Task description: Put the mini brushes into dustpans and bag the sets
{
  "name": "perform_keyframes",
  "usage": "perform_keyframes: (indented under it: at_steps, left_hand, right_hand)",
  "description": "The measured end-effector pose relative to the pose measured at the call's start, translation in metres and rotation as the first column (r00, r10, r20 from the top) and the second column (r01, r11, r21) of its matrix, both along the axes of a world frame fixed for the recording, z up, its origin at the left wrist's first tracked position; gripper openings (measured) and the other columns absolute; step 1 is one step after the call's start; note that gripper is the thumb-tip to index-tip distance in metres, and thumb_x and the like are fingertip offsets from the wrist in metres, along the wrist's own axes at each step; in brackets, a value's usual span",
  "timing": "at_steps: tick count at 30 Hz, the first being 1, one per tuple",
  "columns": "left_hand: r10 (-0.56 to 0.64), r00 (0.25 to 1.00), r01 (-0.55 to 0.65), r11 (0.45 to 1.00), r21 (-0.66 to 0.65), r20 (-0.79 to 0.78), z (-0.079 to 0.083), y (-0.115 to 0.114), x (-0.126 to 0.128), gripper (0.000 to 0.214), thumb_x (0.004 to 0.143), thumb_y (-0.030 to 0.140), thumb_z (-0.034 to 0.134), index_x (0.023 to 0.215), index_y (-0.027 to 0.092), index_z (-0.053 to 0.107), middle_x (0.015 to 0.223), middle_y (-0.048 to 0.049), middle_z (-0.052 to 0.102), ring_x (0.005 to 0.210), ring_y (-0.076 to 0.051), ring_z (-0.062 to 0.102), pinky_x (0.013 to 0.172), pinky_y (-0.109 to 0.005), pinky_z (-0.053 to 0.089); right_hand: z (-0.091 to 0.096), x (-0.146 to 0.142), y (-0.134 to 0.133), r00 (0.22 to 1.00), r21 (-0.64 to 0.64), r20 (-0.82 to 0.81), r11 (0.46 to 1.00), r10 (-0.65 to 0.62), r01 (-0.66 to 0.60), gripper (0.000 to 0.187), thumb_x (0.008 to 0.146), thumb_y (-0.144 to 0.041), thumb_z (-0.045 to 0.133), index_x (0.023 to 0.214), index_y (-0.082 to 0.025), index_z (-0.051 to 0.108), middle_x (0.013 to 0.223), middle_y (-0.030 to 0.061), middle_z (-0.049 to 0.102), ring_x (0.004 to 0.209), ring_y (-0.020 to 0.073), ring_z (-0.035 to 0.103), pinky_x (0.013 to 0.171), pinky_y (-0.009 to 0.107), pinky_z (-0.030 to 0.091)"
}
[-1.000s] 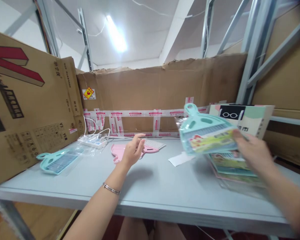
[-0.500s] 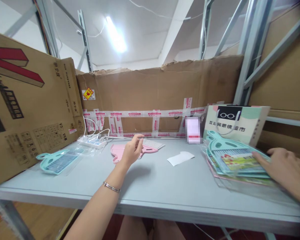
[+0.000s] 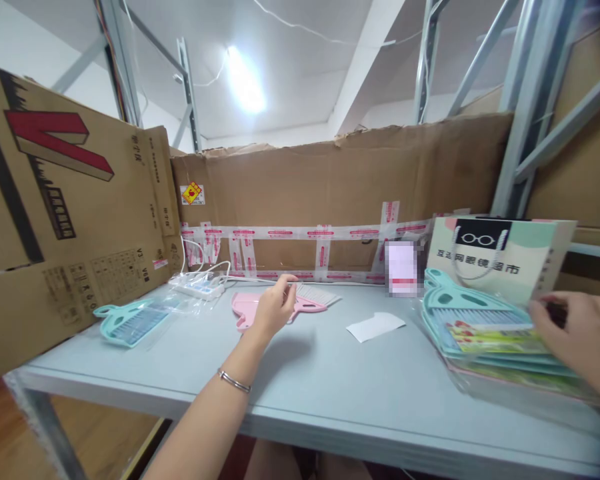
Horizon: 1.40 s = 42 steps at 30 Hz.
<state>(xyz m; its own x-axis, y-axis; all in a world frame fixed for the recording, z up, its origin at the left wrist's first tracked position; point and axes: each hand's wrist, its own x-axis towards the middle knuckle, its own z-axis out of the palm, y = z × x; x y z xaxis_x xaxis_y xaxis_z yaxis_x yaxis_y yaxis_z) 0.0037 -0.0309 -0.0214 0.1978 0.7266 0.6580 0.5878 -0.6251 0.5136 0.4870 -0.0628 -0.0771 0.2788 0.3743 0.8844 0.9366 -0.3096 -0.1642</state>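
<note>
My left hand (image 3: 277, 308), a metal bangle on its wrist, hovers over a pink dustpan (image 3: 245, 308) with a pale-bristled brush (image 3: 320, 294). Its fingers curl loosely, apart from the thumb, and nothing shows in them. On the right, my right hand (image 3: 580, 337) is slightly blurred, thumb and forefinger bent together at the edge of the top bagged dustpan set (image 3: 485, 327). That set is mint green with a brush and a printed card inside clear plastic. It lies on a stack of similar sets; the hand's far fingers are partly hidden.
Another mint dustpan set (image 3: 135, 323) lies at the left by a white power strip (image 3: 197, 288). A white paper (image 3: 376, 327) rests mid-table. Behind the stack stands a paper bag (image 3: 545, 250). Cardboard boxes (image 3: 345, 180) wall the back and left of the grey table (image 3: 330, 387).
The view has shifted left, so things sit farther right. My right thumb has moved from lying on the top set's card to its edge, closing toward the forefinger. My left hand stays over the pink dustpan.
</note>
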Motion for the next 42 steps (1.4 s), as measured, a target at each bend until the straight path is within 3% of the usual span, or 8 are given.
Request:
perform_keyframes:
  at_steps: [8, 12, 16, 22, 29, 34, 40, 42]
  left_hand:
    - [0.261, 0.958, -0.265, 0.964, -0.018, -0.12, 0.0, 0.01, -0.014, 0.023, 0.085, 0.028, 0.036, 0.099, 0.02, 0.053, 0.072, -0.0026, 0.063, 0.068, -0.016, 0.06, 0.061, -0.025, 0.04]
    - [0.324, 0.893, -0.346, 0.938, -0.014, -0.313, -0.008, 0.018, -0.024, 0.025, 0.08, 0.032, 0.046, 0.096, 0.016, 0.056, 0.096, -0.0119, 0.065, 0.091, -0.023, 0.06, 0.072, -0.03, 0.042]
    - [0.217, 0.827, -0.304, 0.949, -0.087, -0.518, -0.016, 0.019, -0.024, 0.009, 0.073, 0.027, 0.054, 0.069, 0.019, 0.057, 0.078, -0.009, 0.065, 0.077, -0.024, 0.061, 0.066, -0.03, 0.04]
    - [0.32, 0.735, -0.406, 0.914, -0.01, -0.597, -0.009, 0.011, -0.024, 0.019, 0.062, -0.002, 0.049, 0.059, 0.015, 0.053, 0.075, -0.014, 0.062, 0.083, -0.03, 0.057, 0.076, -0.04, 0.035]
    - [0.544, 0.696, -0.462, 0.839, 0.288, -0.469, 0.008, 0.0, -0.025, 0.024, 0.071, 0.003, 0.042, 0.085, 0.018, 0.055, 0.098, -0.0126, 0.06, 0.098, -0.028, 0.049, 0.084, -0.046, 0.03]
    - [0.298, 0.834, -0.134, 0.926, 0.354, -0.465, 0.009, -0.003, -0.017, 0.02, 0.072, 0.003, 0.044, 0.077, 0.021, 0.054, 0.094, -0.0047, 0.063, 0.102, -0.021, 0.05, 0.093, -0.043, 0.022]
    - [-0.091, 0.959, 0.145, 0.971, 0.188, -0.267, 0.005, -0.007, -0.004, 0.014, 0.076, 0.012, 0.048, 0.075, 0.022, 0.058, 0.105, -0.0042, 0.063, 0.107, -0.021, 0.051, 0.096, -0.04, 0.028]
    - [-0.135, 0.986, 0.15, 0.977, 0.154, -0.1, 0.005, -0.004, -0.003, 0.016, 0.076, 0.018, 0.049, 0.086, 0.023, 0.06, 0.117, -0.0055, 0.057, 0.113, -0.023, 0.048, 0.093, -0.039, 0.035]
  right_hand:
    - [0.072, -0.154, 0.045, 0.902, 0.009, 0.105, 0.906, 0.419, -0.423, 0.022, 0.08, -0.031, 0.038, 0.085, -0.016, 0.054, 0.086, 0.0127, 0.06, 0.081, 0.0247, 0.053, 0.073, 0.035, 0.039]
    - [0.065, -0.218, 0.069, 0.795, -0.161, 0.022, 0.787, 0.606, -0.596, 0.018, 0.083, -0.027, 0.039, 0.085, -0.018, 0.054, 0.089, 0.0102, 0.06, 0.082, 0.0227, 0.053, 0.074, 0.034, 0.036]
    - [0.043, -0.256, 0.075, 0.703, -0.421, -0.088, 0.613, 0.706, -0.668, 0.02, 0.083, -0.025, 0.04, 0.095, -0.018, 0.055, 0.1, 0.01, 0.06, 0.094, 0.0241, 0.053, 0.08, 0.036, 0.036]
    - [0.025, -0.269, 0.064, 0.564, -0.441, -0.276, 0.419, 0.778, -0.794, 0.024, 0.083, -0.03, 0.043, 0.099, -0.019, 0.056, 0.106, 0.0082, 0.061, 0.099, 0.0233, 0.053, 0.087, 0.039, 0.036]
    - [0.031, -0.245, 0.073, 0.315, -0.01, -0.63, 0.398, 0.71, -0.918, 0.022, 0.077, -0.037, 0.049, 0.087, -0.019, 0.058, 0.094, 0.0072, 0.065, 0.09, 0.0196, 0.059, 0.081, 0.034, 0.043]
    - [0.035, -0.234, 0.072, -0.008, 0.245, -0.856, 0.393, 0.517, -0.886, 0.041, 0.079, -0.055, 0.043, 0.096, -0.021, 0.058, 0.107, 0.0101, 0.063, 0.098, 0.0214, 0.059, 0.076, 0.033, 0.048]
    - [0.038, -0.25, 0.049, -0.137, 0.143, -0.916, -0.01, 0.376, -0.99, 0.045, 0.062, -0.045, 0.069, 0.098, -0.019, 0.062, 0.093, 0.005, 0.067, 0.077, 0.0178, 0.063, 0.066, 0.029, 0.049]
    - [0.036, -0.259, 0.048, -0.202, 0.211, -0.899, -0.018, 0.388, -0.977, 0.043, 0.057, -0.043, 0.073, 0.091, -0.017, 0.063, 0.084, 0.003, 0.068, 0.071, 0.0164, 0.062, 0.064, 0.028, 0.048]
